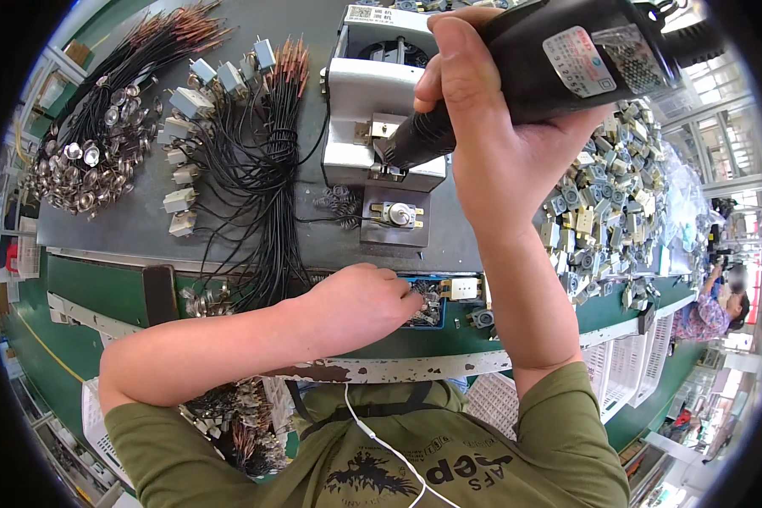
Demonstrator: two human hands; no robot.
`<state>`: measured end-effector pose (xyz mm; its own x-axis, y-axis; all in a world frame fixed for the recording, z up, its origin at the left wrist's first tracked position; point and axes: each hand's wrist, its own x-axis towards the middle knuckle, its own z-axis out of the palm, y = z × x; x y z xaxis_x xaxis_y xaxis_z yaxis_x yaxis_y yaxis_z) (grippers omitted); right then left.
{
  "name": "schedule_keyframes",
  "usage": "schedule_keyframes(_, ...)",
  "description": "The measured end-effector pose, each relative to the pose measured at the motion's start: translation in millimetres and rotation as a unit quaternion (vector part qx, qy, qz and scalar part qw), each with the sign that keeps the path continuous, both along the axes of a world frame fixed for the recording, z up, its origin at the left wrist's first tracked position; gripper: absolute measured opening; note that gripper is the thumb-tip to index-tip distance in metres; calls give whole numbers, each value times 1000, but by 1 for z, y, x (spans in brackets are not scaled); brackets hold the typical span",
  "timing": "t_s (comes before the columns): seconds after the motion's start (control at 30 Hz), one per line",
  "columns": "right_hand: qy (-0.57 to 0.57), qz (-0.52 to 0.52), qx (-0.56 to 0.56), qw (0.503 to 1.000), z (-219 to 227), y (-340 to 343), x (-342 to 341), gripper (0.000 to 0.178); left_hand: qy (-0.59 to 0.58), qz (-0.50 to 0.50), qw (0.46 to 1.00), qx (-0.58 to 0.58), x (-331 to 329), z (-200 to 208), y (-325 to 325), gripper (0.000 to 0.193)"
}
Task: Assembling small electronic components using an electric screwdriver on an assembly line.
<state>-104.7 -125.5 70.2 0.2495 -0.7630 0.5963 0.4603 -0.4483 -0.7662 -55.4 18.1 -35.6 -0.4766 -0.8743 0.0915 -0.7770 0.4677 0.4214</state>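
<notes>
A black electric screwdriver is gripped in my right hand, fingers wrapped round its body. Its tip meets the front of a white and silver box-shaped screw feeder. My left hand is curled, its fingertips at a blue tray of small metal parts; whatever is between those fingers is hidden. Between the hands, a metal block carries a small white switch-like part with a round centre, brass terminals and a black wire. Loose springs lie left of the block.
Black wires with white and grey housings lie bundled at left. Beyond them are wires with round metal caps. Housings are heaped at right, near white crates. The bench edge runs in front of me. Another person is far right.
</notes>
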Motion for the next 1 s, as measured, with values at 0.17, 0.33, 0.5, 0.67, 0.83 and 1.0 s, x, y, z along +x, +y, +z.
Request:
schedule_keyframes(0.17, 74, 34, -218, 973, -5, -17, -3, 68, 24, -9, 999, 24, 1, 8, 0, 12)
schedule_keyframes(0.33, -75, 2, 30, 997, -1, 19, 14, 47, 17, -6, 1000, 14, 8, 17, -4, 15)
schedule_keyframes(0.5, 56, 26, -19, 998, 9, 1, -23, 17, 43, 184, 975, -121, 55, 39, -25, 6)
schedule_keyframes(0.67, 119, 66, -12, 991, 0, -8, -42, 38, -26, 180, 969, -170, 53, 13, -38, 15)
schedule_keyframes(0.83, 91, 74, -11, 993, -1, -7, -45, 44, 1, 186, 968, -167, 48, -1, -35, 17)
schedule_keyframes(1.0, 62, 83, -16, 995, -2, 0, -32, 49, 48, 202, 962, -177, 53, -14, -35, 17)
